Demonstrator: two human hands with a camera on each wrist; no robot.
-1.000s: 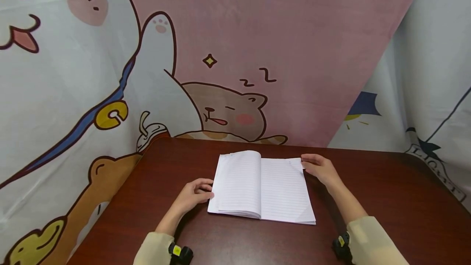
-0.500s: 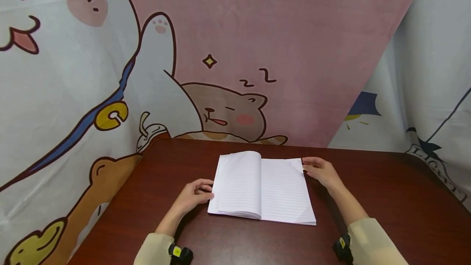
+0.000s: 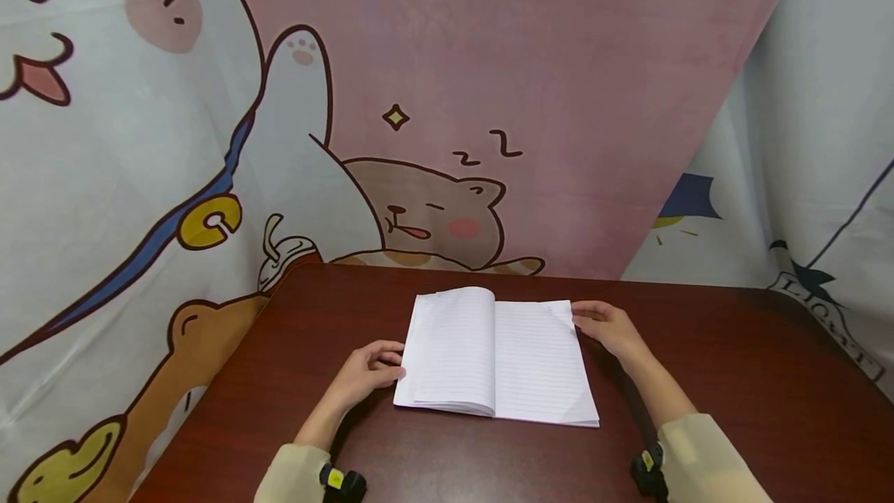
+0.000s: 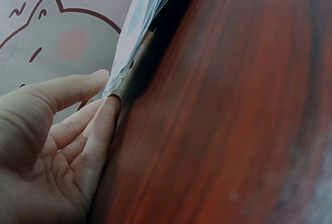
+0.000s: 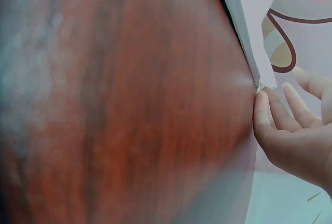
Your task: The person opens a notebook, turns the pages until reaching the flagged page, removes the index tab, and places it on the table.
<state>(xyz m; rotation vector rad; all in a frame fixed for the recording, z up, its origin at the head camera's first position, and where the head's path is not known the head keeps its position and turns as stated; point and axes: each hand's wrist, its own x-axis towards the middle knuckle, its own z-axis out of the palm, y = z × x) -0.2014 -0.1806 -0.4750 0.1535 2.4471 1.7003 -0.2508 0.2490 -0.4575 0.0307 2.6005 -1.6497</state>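
An open notebook [image 3: 538, 363] with white ruled pages lies flat on the table. Its left-hand pages bulge upward near the fold, and a few faint marks show at the top right corner. My left hand [image 3: 365, 373] holds the left edge, with the thumb above and fingers lower down; the left wrist view shows the stacked page edges [image 4: 132, 37] between them. At the upper right corner, my right hand [image 3: 613, 330] pinches the paper between thumb and finger. In the right wrist view, that corner of the notebook [image 5: 254, 32] meets the fingertips, while the other fingers stay loosely extended.
The dark reddish-brown wooden table [image 3: 447, 460] reaches back to a cloth backdrop [image 3: 559, 99] printed with cartoon animals. White cloth [image 3: 831, 99] hangs on the right side. Black wrist cameras [image 3: 342, 482] sit by both pale sleeves [image 3: 293, 474].
Both hands keep their places at the notebook's edges, and the notebook lies as before. Only a slight shift of the whole head view shows.
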